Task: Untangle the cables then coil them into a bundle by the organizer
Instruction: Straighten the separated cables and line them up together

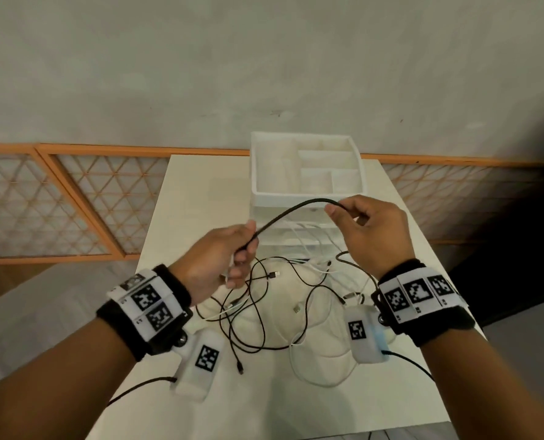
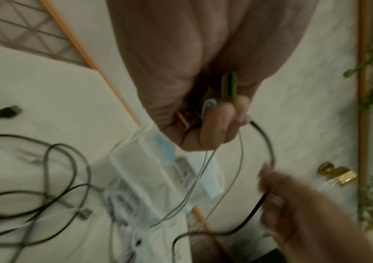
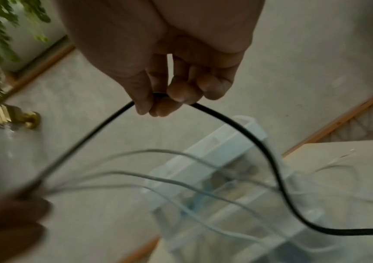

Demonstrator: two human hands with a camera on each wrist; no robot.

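Note:
A black cable (image 1: 291, 210) arches in the air between both hands above the white table (image 1: 200, 192). My left hand (image 1: 244, 249) grips one part of it in curled fingers, together with thin white cables (image 2: 206, 170) and a few connectors. My right hand (image 1: 334, 211) pinches the black cable (image 3: 257, 140) between thumb and fingertips, just in front of the white organizer (image 1: 308, 198). Below the hands, a tangle of black and white cables (image 1: 264, 315) lies spread on the table, with several loose plugs showing.
The organizer tray sits on a clear drawer unit (image 3: 226, 160) at the table's far edge, against a grey wall. An orange lattice railing (image 1: 73, 201) runs behind and to both sides. Black leads (image 1: 413, 365) trail from the wrist cameras.

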